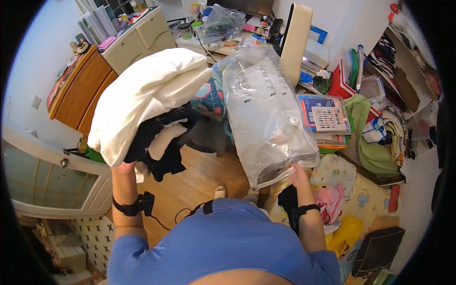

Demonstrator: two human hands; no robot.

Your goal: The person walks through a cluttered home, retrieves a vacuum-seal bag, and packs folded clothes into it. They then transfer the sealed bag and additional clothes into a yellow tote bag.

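A bundle of folded clothes rests on my left hand [125, 168], which is mostly hidden beneath it. White fabric [149, 89] makes up its top, and black clothing [165, 156] hangs from its lower right side. My right hand [298, 177] grips the open mouth edge of a large clear plastic storage bag [263, 117]. The bag hangs out in front of me, bearing printed writing and a round white valve [293, 121]. It looks flat, and its zip edge [274, 180] faces me. The two loads are apart.
A cluttered desk [231, 44] and a cream chair back [295, 42] stand ahead. Books [324, 114] and a green cloth [370, 139] are piled at right, above a bed [370, 185] with clothes. A wooden drawer chest [83, 89] and a door [53, 174] are at left.
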